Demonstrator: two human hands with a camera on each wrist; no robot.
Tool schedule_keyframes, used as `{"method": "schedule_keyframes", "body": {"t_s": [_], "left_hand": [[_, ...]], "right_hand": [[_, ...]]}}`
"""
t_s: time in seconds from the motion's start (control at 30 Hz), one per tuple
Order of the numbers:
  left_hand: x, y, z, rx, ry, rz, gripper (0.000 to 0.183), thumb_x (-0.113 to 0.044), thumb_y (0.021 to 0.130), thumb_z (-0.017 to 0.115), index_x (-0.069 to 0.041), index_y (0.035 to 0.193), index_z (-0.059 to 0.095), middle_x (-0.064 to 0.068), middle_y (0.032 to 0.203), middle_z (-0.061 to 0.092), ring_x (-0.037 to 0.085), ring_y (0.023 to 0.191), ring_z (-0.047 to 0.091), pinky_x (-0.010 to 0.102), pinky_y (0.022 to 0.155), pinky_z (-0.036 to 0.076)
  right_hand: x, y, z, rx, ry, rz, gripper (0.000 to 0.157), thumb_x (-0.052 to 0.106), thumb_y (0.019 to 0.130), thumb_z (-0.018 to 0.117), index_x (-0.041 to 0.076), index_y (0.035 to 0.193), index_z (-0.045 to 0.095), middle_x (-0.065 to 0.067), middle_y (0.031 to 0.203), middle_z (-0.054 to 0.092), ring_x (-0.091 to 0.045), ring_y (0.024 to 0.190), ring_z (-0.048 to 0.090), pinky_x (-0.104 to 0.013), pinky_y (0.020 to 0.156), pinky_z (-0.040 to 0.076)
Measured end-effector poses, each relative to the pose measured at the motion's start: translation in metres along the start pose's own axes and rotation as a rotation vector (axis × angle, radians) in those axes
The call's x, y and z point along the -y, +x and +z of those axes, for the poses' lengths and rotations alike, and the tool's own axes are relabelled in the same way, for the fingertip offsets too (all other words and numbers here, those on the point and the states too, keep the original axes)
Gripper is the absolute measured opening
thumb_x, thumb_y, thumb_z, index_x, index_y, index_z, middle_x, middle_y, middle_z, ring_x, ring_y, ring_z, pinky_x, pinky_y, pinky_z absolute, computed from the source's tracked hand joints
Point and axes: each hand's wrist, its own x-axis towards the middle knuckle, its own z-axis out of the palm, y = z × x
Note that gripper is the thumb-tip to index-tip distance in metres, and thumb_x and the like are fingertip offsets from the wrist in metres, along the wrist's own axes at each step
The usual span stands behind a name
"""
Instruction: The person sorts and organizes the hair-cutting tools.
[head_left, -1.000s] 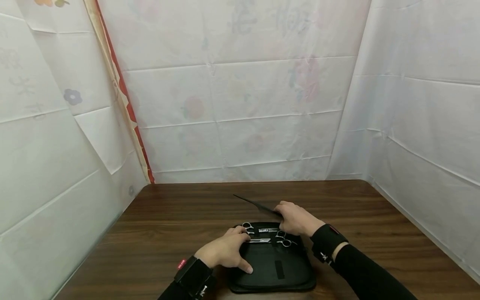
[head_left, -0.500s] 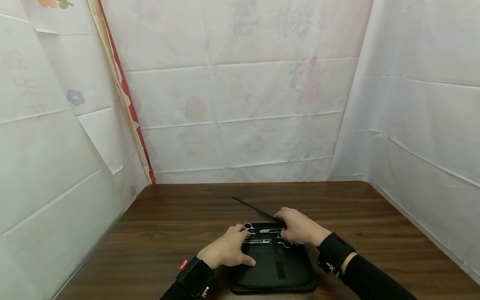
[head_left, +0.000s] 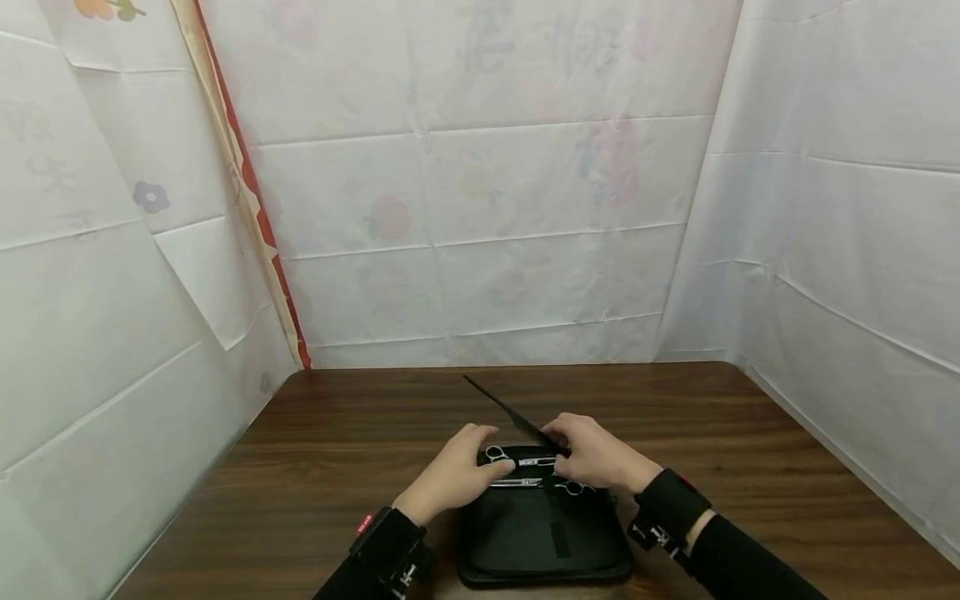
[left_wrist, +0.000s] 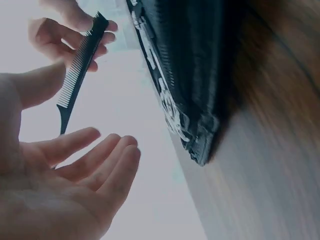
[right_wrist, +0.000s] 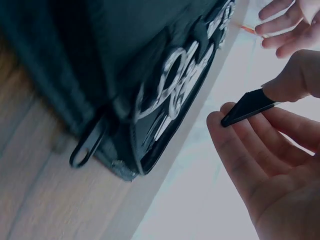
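While a comb [head_left: 527,427] tilts above a black case [head_left: 536,518], the right hand [head_left: 597,454] does the holding

Where the view begins, dark sleeves [head_left: 750,554] reach in from the bottom, a black band [head_left: 671,506] round each wrist. Between them the case lies flat on the brown counter [head_left: 337,467], a small dark patch [head_left: 560,540] on its near half.

Farther up it, scissors [head_left: 522,482] lie crosswise, finger rings to the right; beyond them a second pair [head_left: 536,461] points the opposite way, its rings beside the left hand [head_left: 453,475]. That hand is relaxed, fingers parted, with nothing between thumb and fingertips. The comb sits pinched between right thumb and fingers at its toothed end, over the case's far part and apart from it, its thin tail [head_left: 487,394] slanting up and away to the far left, past the left fingertips.

Handling it well, I judge, calls for a firm but not crushing pinch, since so slim a comb may flex. The tail looks likeliest to snag on the left fingers or the scissor rings, so a slow turn of the wrist should serve better than a quick swing. The free left hand would do best steadying the case or guiding the tail.

Beyond, the counter runs back to white sheeting [head_left: 525,192] with faint prints, a red-and-cream strip [head_left: 258,208] down its left corner.
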Motion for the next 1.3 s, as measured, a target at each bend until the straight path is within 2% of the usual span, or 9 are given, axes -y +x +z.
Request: {"method": "schedule_keyframes", "body": {"t_s": [0.13,0.37,0.53,0.7,0.87,1.07,1.3], "left_hand": [[0.000,0.003,-0.001,-0.084,-0.110,-0.001,0.062,-0.040,0.101,0.064,0.001,0.145,0.049,0.020,0.134,0.056,0.039,0.121,0.059,0.053,0.099,0.049],[-0.003,0.007,-0.003,-0.206,-0.256,0.031,0.057,-0.032,0.099,0.069,0.002,0.142,0.051,0.021,0.131,0.060,0.036,0.122,0.059,0.051,0.103,0.047],[-0.007,0.009,-0.003,-0.219,-0.441,0.044,0.052,-0.023,0.097,0.072,0.001,0.139,0.054,0.017,0.128,0.064,0.033,0.120,0.062,0.049,0.102,0.048],[-0.009,0.009,-0.001,-0.235,-0.589,0.022,0.047,-0.019,0.095,0.075,-0.004,0.136,0.058,0.012,0.128,0.065,0.028,0.119,0.061,0.044,0.102,0.048],[-0.012,0.010,0.002,-0.284,-0.674,0.038,0.043,-0.014,0.093,0.076,-0.004,0.132,0.061,0.012,0.125,0.066,0.026,0.114,0.063,0.034,0.096,0.051],[-0.017,0.010,0.005,-0.293,-0.821,0.059,0.044,-0.006,0.091,0.076,-0.001,0.131,0.058,0.018,0.121,0.065,0.025,0.110,0.067,0.033,0.091,0.056],[-0.019,0.008,0.008,-0.344,-0.863,0.069,0.049,-0.004,0.089,0.078,-0.006,0.134,0.058,0.017,0.119,0.065,0.024,0.108,0.067,0.031,0.089,0.056]], "right_hand": [[0.005,-0.001,0.000,-0.011,0.063,-0.003,0.035,-0.004,0.090,0.062,-0.001,0.125,0.065,-0.006,0.107,0.064,-0.014,0.092,0.061,-0.034,0.081,0.053],[0.013,-0.004,0.000,-0.005,0.148,-0.012,0.036,-0.002,0.089,0.064,0.002,0.124,0.066,-0.006,0.107,0.066,-0.012,0.092,0.062,-0.037,0.081,0.054],[0.016,-0.005,0.000,0.010,0.208,-0.022,0.035,0.000,0.089,0.065,0.001,0.124,0.067,-0.007,0.108,0.068,-0.013,0.094,0.064,-0.038,0.084,0.056],[0.020,-0.007,0.001,0.032,0.257,-0.015,0.036,0.001,0.090,0.064,-0.001,0.126,0.066,-0.012,0.111,0.069,-0.014,0.096,0.066,-0.032,0.083,0.056],[0.024,-0.008,0.000,0.036,0.267,-0.012,0.035,0.002,0.089,0.064,0.003,0.124,0.068,-0.011,0.111,0.069,-0.012,0.094,0.066,-0.030,0.081,0.054],[0.027,-0.007,-0.001,0.045,0.305,-0.024,0.034,0.001,0.088,0.064,0.005,0.121,0.070,-0.012,0.109,0.071,-0.013,0.093,0.067,-0.029,0.081,0.053],[0.029,-0.006,-0.001,0.065,0.362,-0.033,0.035,0.002,0.089,0.063,0.001,0.124,0.069,-0.016,0.110,0.071,-0.017,0.097,0.069,-0.027,0.083,0.055]]}}
